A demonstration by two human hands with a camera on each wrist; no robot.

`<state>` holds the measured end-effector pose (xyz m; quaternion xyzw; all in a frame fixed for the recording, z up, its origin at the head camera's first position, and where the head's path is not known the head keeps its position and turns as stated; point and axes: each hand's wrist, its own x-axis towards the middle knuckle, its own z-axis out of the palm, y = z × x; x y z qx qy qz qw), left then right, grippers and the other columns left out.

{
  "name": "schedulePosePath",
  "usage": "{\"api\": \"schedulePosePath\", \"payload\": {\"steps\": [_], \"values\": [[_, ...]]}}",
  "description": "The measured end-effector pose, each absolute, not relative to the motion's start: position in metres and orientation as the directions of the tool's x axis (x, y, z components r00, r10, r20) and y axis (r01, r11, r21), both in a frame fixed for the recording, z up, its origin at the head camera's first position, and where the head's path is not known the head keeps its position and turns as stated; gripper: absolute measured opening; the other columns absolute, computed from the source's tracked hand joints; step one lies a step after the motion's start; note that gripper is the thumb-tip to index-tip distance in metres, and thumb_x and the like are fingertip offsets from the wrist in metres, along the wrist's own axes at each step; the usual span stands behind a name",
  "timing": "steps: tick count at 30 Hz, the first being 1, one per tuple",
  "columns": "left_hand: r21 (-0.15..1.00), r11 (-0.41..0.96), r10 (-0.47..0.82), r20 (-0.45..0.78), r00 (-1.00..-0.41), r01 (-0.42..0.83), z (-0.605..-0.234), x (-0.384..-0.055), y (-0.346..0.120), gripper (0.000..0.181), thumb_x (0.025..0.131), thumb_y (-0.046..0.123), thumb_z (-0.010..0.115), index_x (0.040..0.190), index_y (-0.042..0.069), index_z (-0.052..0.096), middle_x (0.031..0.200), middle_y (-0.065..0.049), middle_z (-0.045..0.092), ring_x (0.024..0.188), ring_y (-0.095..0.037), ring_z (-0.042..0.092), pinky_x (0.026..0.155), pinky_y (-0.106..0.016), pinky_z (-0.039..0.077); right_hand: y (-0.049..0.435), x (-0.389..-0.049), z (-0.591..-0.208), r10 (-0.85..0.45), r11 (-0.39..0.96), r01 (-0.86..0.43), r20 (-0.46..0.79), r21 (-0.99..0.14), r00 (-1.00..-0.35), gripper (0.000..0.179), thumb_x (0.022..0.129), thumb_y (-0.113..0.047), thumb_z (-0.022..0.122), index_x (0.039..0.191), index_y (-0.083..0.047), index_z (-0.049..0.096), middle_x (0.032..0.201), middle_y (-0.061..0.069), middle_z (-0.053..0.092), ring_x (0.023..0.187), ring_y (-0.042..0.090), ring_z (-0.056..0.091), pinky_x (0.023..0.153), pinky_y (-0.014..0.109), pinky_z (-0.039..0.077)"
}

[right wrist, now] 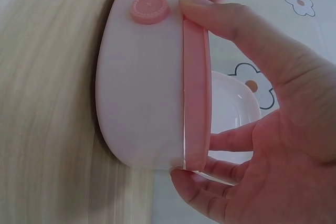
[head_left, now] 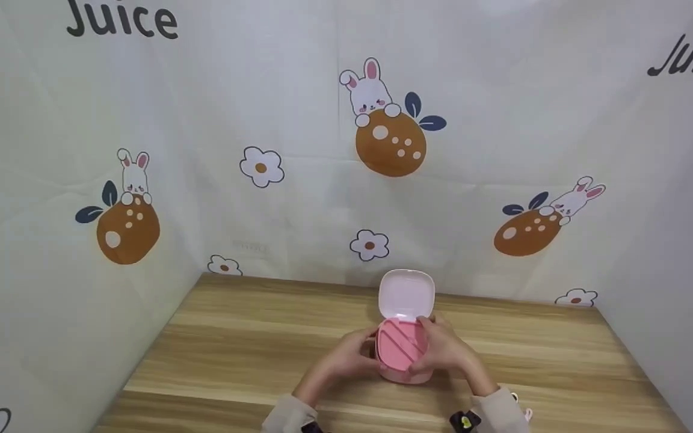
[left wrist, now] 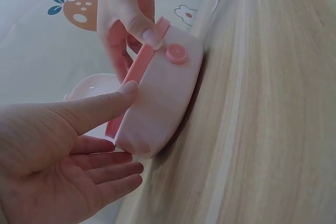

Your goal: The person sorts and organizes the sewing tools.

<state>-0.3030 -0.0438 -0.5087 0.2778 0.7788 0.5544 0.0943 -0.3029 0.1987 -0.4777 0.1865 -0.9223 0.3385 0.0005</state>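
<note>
Right wrist: hand (right wrist: 294,135) on pink box (right wrist: 142,87)

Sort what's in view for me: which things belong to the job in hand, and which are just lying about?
In the job:
- pale pink box
- pink insert at its top
- raised lid
- left hand and right hand, around them

Just about:
- small pale thing by the right sleeve, mostly hidden; can't tell what
- printed backdrop
- wooden table, merely the support
</note>
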Motion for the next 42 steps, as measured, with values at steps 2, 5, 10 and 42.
{"api": "schedulePosePath", "payload": {"steps": [2,5,10,42], "values": [[0.915,0.242,0.530,0.154,-0.834,0.323,-0.5079,-0.3030,-0.0439,0.073,0.083,-0.005,0.078,0.151,-0.004,0.052,0.147,-0.024,0.061,0.137,-0.042,0.058,0.115,-0.054,0.049,0.1982,-0.3041,-0.4774,-0.348,0.705,-0.351,0.131,-0.617,-0.928,0.109,0.051,-0.011,0.098,0.142,0.020,0.048,0.138,0.037,0.046,0.126,0.048,0.048,0.109,0.069,0.046],[0.909,0.265,0.525,0.144,-0.839,0.322,-0.5075,-0.3032,-0.0438,0.072,0.084,-0.003,0.078,0.151,-0.003,0.052,0.146,-0.024,0.061,0.137,-0.040,0.058,0.116,-0.051,0.049,0.1979,-0.3056,-0.4764,-0.347,0.709,-0.343,0.118,-0.616,-0.930,0.109,0.053,-0.012,0.098,0.144,0.019,0.047,0.142,0.040,0.044,0.127,0.050,0.048,0.109,0.070,0.046],[0.911,0.260,0.527,0.144,-0.837,0.321,-0.5073,-0.3033,-0.0440,0.072,0.084,-0.003,0.078,0.151,-0.002,0.052,0.146,-0.023,0.061,0.136,-0.039,0.059,0.116,-0.050,0.049,0.1971,-0.3072,-0.4761,-0.341,0.703,-0.324,0.100,-0.633,-0.935,0.111,0.053,-0.014,0.099,0.145,0.019,0.046,0.147,0.043,0.040,0.132,0.054,0.046,0.112,0.071,0.043],[0.891,0.263,0.543,0.179,-0.820,0.369,-0.5076,-0.3034,-0.0444,0.073,0.082,-0.006,0.079,0.150,-0.007,0.051,0.146,-0.028,0.060,0.136,-0.044,0.058,0.117,-0.053,0.048,0.2017,-0.3052,-0.4849,-0.386,0.674,-0.351,0.095,-0.650,-0.918,0.113,0.059,-0.022,0.102,0.148,0.017,0.044,0.143,0.039,0.042,0.131,0.049,0.045,0.112,0.069,0.043]]}}
